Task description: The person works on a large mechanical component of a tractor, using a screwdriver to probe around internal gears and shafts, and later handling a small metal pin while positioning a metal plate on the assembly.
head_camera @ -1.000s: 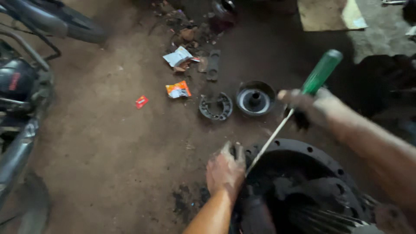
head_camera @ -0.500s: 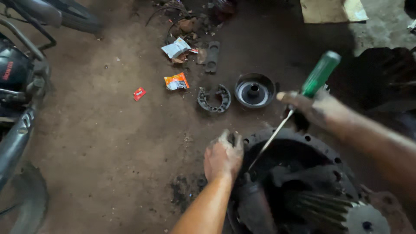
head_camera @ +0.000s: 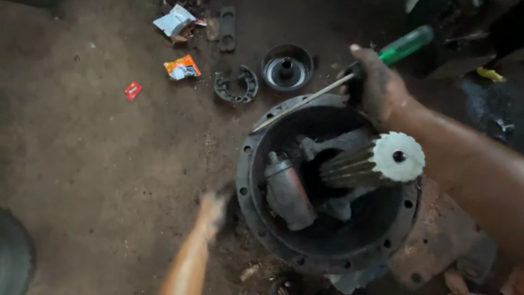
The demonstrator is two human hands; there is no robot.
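Note:
A large round metal housing [head_camera: 248,180] with bolt holes around its rim lies on the dirt floor. Inside it stand a splined shaft [head_camera: 382,161] with a pale toothed end and a grey cylindrical part [head_camera: 286,191]. My right hand [head_camera: 376,82] grips a screwdriver with a green handle [head_camera: 406,45]; its long shank [head_camera: 300,104] lies across the housing's upper left rim. My left hand [head_camera: 213,210] is blurred, just left of the housing's rim, holding nothing that I can see.
On the floor beyond the housing sit a round metal cup-shaped part [head_camera: 286,66], a ring-shaped part [head_camera: 236,84], a flat black bracket [head_camera: 227,28], an orange wrapper [head_camera: 183,67], a white wrapper [head_camera: 173,21] and a small red scrap [head_camera: 132,90]. A tyre edge [head_camera: 13,257] shows bottom left.
The view has closed in on the housing. My left hand has come off the rim and dropped to the left. The screwdriver's shank now lies flatter, its tip at the rim's upper left.

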